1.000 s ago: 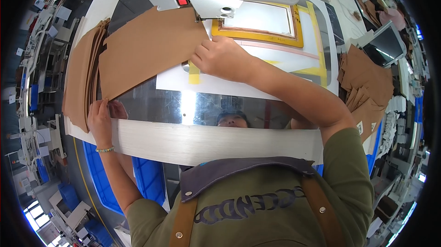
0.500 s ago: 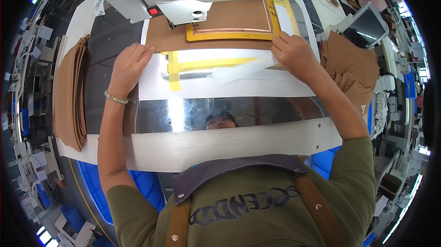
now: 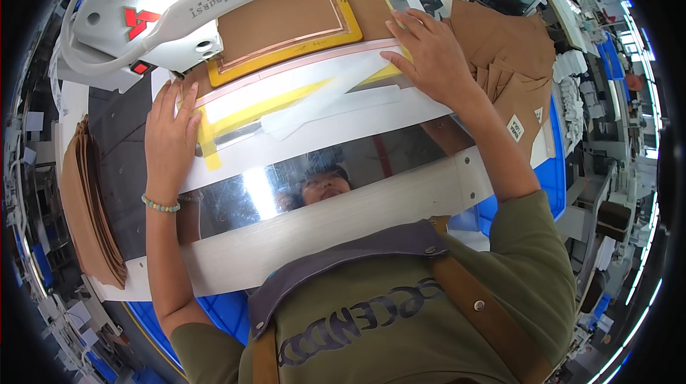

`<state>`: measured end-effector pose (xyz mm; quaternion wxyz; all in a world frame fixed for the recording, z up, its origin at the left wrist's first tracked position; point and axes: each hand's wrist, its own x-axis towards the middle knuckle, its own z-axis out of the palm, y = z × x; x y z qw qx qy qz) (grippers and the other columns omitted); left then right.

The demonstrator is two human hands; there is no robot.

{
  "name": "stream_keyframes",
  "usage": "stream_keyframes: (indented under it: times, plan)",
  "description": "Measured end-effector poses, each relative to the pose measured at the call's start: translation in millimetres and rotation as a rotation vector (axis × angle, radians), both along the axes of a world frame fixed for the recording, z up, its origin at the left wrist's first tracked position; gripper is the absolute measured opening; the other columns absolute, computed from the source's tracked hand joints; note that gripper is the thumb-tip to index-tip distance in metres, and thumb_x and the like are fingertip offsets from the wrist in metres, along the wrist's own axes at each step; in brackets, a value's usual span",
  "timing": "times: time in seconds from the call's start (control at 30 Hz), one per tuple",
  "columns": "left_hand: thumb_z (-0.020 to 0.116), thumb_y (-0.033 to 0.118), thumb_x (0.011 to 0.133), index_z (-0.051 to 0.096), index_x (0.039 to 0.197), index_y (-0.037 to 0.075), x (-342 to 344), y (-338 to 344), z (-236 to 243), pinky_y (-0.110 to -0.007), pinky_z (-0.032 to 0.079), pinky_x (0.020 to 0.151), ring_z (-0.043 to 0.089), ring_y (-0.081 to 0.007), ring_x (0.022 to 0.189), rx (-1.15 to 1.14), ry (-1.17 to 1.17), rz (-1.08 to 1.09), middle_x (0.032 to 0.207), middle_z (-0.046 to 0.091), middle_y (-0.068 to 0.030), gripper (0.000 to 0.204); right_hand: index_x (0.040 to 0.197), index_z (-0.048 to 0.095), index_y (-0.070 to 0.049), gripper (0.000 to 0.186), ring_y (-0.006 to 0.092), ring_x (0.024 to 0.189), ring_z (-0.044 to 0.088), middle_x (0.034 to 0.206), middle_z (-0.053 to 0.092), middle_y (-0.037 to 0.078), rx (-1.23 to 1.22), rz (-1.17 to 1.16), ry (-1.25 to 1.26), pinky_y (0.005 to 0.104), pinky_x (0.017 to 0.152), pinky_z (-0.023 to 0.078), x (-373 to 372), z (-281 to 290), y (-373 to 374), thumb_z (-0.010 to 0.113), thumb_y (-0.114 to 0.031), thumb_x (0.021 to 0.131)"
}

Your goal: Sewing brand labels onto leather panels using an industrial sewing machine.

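Broad grey surface [image 3: 121, 123], white sewing machine [image 3: 111, 37], brown cloth [image 3: 368, 2] beneath a yellow frame [image 3: 304, 50], and two open hands.
The cloth shows inside the frame's opening and beyond its right side, its near edge lying close along the thin pink strip [image 3: 300, 67]; judging from that, good handling means keeping this edge even with the strip and the cloth smooth from end to end. The left hand [image 3: 171, 127] lies open near the left end, fingers only slightly parted; the right hand [image 3: 432, 55] is spread wider at the right end. Neither grips anything; whether the fingertips touch the cloth, I cannot tell. Light, equal pressure from flat fingers should avoid skewing or wrinkling it.
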<state>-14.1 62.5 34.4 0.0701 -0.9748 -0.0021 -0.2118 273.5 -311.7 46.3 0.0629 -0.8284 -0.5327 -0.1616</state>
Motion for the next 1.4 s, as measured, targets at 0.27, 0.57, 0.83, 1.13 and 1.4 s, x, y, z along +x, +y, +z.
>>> stream_keyframes:
  times: [0.27,0.57,0.83,1.13,1.4]
  plan:
    - [0.070,0.023,0.101,0.064,0.148,0.009,-0.9,-7.6,-12.5,-0.050,0.037,0.123,0.042,-0.0401,0.152,-0.248,0.111,0.091,0.158,0.054,-0.0173,0.050,0.155,0.056,-0.007,0.061,0.0363,0.156,0.036,0.169,0.041,0.015,0.026,-0.052,0.107,0.0538,0.125,0.029,-2.3,-29.7,-25.4,0.050,-0.049,0.111]
    - [0.072,0.024,0.099,0.066,0.145,0.007,-6.9,0.0,-6.0,-0.048,0.043,0.118,0.051,-0.0391,0.144,-0.137,0.124,0.147,0.156,0.058,-0.0152,0.049,0.161,0.050,-0.015,0.060,0.0339,0.162,0.025,0.175,0.032,0.010,-0.059,-0.067,0.157,0.0543,0.131,0.018,-3.7,-31.0,-21.2,0.046,-0.048,0.112]
    - [0.075,0.022,0.096,0.069,0.142,0.010,-12.3,3.7,2.2,-0.046,0.046,0.115,0.055,-0.0366,0.142,-0.235,0.021,0.126,0.154,0.060,-0.0136,0.047,0.160,0.052,-0.016,0.060,0.0339,0.161,0.027,0.175,0.032,0.014,-0.002,-0.070,0.165,0.0507,0.131,0.018,-4.1,-29.8,-15.6,0.036,-0.052,0.115]
    - [0.074,0.026,0.097,0.074,0.136,0.011,-13.4,8.2,-3.3,-0.045,0.049,0.113,0.057,-0.0344,0.139,-0.221,0.084,0.073,0.152,0.061,-0.0127,0.041,0.158,0.055,-0.017,0.056,0.0354,0.160,0.029,0.172,0.036,0.014,-0.030,-0.077,0.161,0.0507,0.130,0.020,-5.4,-26.9,-18.5,0.041,-0.048,0.114]
    - [0.074,0.014,0.094,0.073,0.134,0.007,-7.3,6.3,0.6,-0.043,0.052,0.108,0.064,-0.0327,0.130,-0.162,0.114,0.087,0.149,0.064,-0.0130,0.040,0.158,0.055,-0.015,0.056,0.0385,0.157,0.034,0.170,0.039,0.016,-0.032,-0.108,0.064,0.0527,0.127,0.025,-2.6,-32.7,-16.3,0.049,-0.047,0.112]
